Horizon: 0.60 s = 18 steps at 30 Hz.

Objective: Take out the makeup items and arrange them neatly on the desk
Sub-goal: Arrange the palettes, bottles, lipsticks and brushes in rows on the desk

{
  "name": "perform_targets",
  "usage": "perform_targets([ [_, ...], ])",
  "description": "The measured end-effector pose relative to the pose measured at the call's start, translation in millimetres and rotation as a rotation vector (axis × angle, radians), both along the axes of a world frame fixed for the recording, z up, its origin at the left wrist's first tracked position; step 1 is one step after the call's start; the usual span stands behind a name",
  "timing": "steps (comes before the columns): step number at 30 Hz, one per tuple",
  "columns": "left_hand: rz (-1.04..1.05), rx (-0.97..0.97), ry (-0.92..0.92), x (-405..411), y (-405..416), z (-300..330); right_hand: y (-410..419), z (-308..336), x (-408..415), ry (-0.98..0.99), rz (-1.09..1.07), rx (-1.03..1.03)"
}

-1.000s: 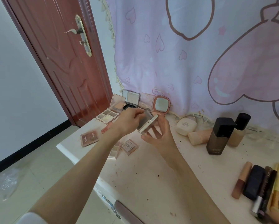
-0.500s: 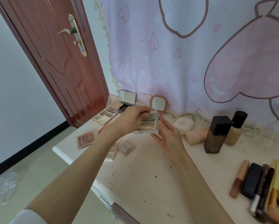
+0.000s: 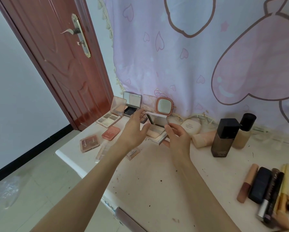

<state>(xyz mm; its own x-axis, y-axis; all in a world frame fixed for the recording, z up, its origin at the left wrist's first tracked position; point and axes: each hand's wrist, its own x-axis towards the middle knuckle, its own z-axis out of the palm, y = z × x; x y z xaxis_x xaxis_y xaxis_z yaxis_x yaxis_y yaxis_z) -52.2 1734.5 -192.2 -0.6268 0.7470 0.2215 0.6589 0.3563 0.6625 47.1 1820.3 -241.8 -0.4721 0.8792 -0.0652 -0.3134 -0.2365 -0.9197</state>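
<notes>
Powder compact (image 3: 157, 129), opened with its mirrored lid standing up, sat in the middle of the desk's (image 3: 157, 173) far half, held over the surface between both hands. Right hand (image 3: 178, 139) gripped it from the right side, thumb curled over the near right corner and fingers tucked underneath. Left hand (image 3: 134, 129) was beside its left edge with fingers straight and slightly apart, the thumb close to the compact's base; whether it touched could not be told.

Behind the compact, along the pink heart-print curtain (image 3: 199, 56), stood a row of opened cases: an eyeshadow palette (image 3: 109, 120) with a clear pink lid at far left, a black-based mirror compact (image 3: 132, 104) next to it, and a rounded pink mirror compact (image 3: 164, 106) just behind the held one. Nearer on the left lay a coral blush case (image 3: 111, 133) and a closed reddish palette (image 3: 89, 142).

To the right of the hands lay a cream cushion case (image 3: 190, 126) and a peach tube (image 3: 203, 138) on its side, then a dark foundation bottle (image 3: 224, 138) and a lighter bottle with a black cap (image 3: 244, 131), both upright. At the near right edge a cluster of lipstick and concealer tubes (image 3: 264, 190) lay side by side. A red-brown door (image 3: 56, 56) stood at far left.
</notes>
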Motion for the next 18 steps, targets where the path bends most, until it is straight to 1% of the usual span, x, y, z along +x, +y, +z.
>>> perform_targets([
  [1, 0.006, -0.035, 0.005, 2.3, -2.6, -7.0, 0.9, 0.2, 0.2, 0.009, -0.011, -0.016],
  [4, -0.081, -0.169, 0.042, 10.1, -7.2, -22.6, 2.3, -0.5, -0.3, 0.009, -0.021, -0.019],
  [6, -0.104, -0.212, 0.052, 12.3, -7.7, -26.4, 1.7, -1.3, -1.2, -0.023, -0.017, 0.004],
  [16, -0.066, -0.129, 0.186, 6.3, -14.1, -30.8, -1.2, -1.2, -2.0, 0.025, 0.029, -0.095],
  [18, -0.047, -0.116, 0.198, -0.1, -17.9, -31.3, -2.8, 0.3, -8.3, 0.003, 0.022, -0.118],
])
